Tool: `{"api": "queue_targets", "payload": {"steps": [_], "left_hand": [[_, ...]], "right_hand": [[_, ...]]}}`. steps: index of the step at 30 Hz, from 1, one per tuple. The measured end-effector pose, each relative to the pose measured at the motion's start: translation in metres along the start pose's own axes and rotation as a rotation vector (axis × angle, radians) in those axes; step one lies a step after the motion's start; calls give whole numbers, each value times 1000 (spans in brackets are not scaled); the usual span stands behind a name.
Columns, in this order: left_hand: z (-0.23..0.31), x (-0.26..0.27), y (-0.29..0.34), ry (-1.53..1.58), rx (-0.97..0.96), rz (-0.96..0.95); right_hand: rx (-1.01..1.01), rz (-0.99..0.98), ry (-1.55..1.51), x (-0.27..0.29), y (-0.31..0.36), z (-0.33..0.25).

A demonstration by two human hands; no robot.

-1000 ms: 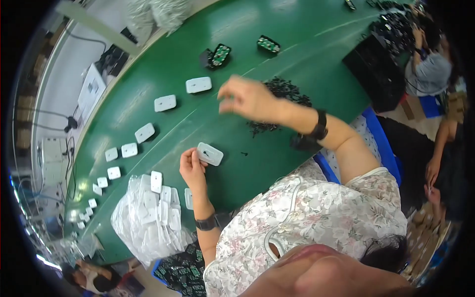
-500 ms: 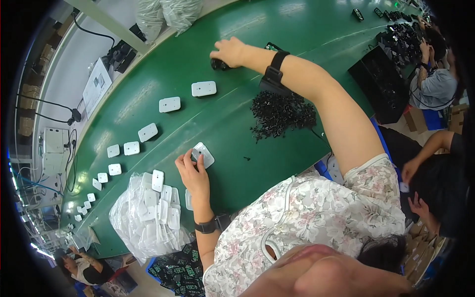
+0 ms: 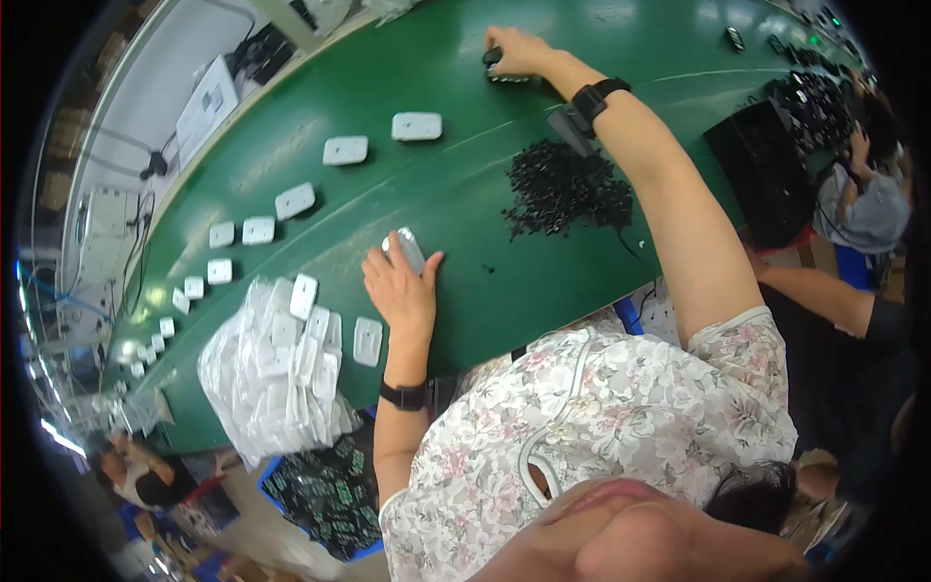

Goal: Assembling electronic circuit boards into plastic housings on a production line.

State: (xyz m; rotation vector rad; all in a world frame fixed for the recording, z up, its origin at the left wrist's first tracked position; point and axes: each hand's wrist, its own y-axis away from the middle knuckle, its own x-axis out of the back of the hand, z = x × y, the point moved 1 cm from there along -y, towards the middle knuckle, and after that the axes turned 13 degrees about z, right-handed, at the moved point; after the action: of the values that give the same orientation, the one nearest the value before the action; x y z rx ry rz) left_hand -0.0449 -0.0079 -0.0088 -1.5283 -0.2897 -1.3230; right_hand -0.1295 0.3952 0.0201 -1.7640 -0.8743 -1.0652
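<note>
On the green table my left hand (image 3: 400, 291) grips a white plastic casing (image 3: 409, 250), with the thumb on its right side and the fingers over its left. My right hand (image 3: 524, 51) reaches far across the table, its fingers closed round a small black part (image 3: 493, 56). Just below those fingers lies a dark piece with pale dots along its edge (image 3: 508, 79); whether the hand holds it too is unclear. Between my arms sits a heap of small black parts (image 3: 567, 189). One loose black bit (image 3: 488, 269) lies between the heap and my left hand.
Several white casings (image 3: 417, 126) run in a curve toward the far left. A clear bag of white shells (image 3: 281, 378) is left of my left forearm, above a blue bin of circuit boards (image 3: 325, 495). A black box (image 3: 761, 175) stands right. Co-workers sit at both sides.
My right hand has moved farther away and to the right with the black part. My left hand's grip has shifted round the white casing, which now looks tilted. The whole view has shifted.
</note>
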Motion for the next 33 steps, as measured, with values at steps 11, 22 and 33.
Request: {"api": "queue_targets", "payload": {"steps": [11,22,33], "left_hand": [[-20,-4,12,235,-15,98],[-25,-14,5,544,-20,76],[-27,-15,6,489,-25,41]], "right_hand": [[131,392,-248,22,15,-33],[624,92,-433,-7,172,-137],[593,-64,-345,2,169,-134]]}}
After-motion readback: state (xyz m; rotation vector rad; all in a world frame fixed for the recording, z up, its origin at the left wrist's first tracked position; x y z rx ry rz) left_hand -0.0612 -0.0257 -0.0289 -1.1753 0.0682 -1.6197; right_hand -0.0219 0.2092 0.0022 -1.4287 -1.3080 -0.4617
